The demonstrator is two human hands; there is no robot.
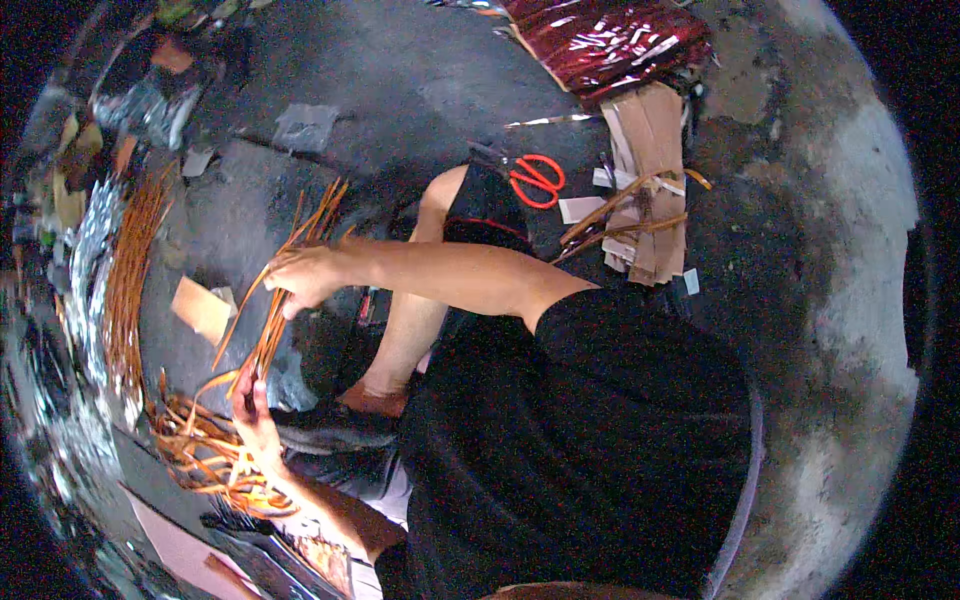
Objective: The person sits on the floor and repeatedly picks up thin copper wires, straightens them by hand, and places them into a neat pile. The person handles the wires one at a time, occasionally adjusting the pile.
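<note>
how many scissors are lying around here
1: the red-handled scissors, just beyond the person's bent knee. More may be hidden in the clutter along the left rim, which is too blurred to tell.

Between strips [322,208] and scissors [537,182], a knee [446,188] obstructs otherwise open floor [385,150].
</note>
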